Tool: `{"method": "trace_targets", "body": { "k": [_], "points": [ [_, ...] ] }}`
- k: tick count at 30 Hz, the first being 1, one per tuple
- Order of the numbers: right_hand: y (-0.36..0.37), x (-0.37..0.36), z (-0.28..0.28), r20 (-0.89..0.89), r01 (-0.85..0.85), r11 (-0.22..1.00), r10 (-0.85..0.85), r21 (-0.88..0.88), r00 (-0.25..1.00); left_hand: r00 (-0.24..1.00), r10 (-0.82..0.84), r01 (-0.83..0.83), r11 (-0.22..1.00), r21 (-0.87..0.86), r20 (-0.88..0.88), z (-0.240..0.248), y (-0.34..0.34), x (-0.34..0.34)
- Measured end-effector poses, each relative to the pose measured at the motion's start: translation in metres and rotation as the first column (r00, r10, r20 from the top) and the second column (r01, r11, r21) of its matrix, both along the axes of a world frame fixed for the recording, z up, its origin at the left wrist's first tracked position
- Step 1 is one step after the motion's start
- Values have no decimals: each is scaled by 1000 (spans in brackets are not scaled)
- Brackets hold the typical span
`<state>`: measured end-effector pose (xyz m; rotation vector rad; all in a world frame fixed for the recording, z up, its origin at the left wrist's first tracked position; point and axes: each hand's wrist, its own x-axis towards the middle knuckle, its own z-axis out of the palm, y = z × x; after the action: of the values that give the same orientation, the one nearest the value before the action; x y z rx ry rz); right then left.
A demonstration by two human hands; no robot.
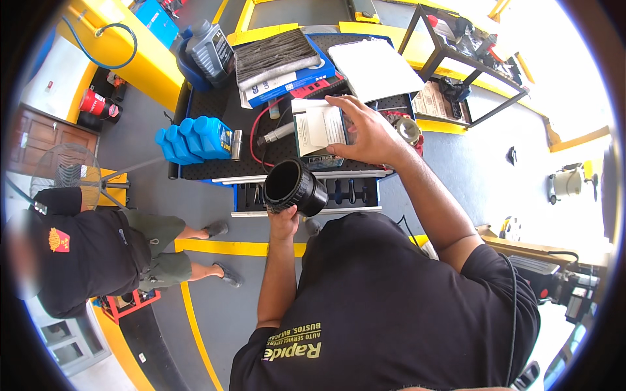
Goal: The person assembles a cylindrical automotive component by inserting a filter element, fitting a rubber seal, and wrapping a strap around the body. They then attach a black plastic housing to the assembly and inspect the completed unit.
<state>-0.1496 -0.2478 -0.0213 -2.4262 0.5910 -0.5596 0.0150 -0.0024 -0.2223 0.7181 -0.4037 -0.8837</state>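
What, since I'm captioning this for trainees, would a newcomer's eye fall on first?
Probably the wide-mouthed black cylinder in the left hand, by the cart's near edge, with the right hand at the white-flapped carton just beyond it. Next come the bright blue bottles lined up on the cart's left side, and the dark-streaked grey pleated filter atop a blue box farther back.
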Motion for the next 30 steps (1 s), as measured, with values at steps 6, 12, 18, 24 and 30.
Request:
{"method": "trace_targets", "body": {
  "k": [6, 12, 18, 24, 30],
  "points": [
    [12, 1, -20, 317, 47, 999, -49, 14, 947, 999, 3, -6, 997, -75, -48, 9, -10, -3],
    [29, 0, -56, 539, -194, 575, -520, 795, 663, 1000, 25, -24, 998, -51, 6, 20, -19, -3],
    [31, -4, -96, 354, 129, 814, -381, 566, 854, 999, 39, -38, 999, -20, 29, 20, -21, -6],
    [37, -15, -96, 250, 70, 830, -245, 553, 937, 1000, 24, -25, 1000, -15, -20, 20, -17, -4],
    [27, -26, -36, 142, 375, 927, -370, -11, 918, 999, 33, -33, 999, -37, 13, 9, -10, 0]
  ]
}}
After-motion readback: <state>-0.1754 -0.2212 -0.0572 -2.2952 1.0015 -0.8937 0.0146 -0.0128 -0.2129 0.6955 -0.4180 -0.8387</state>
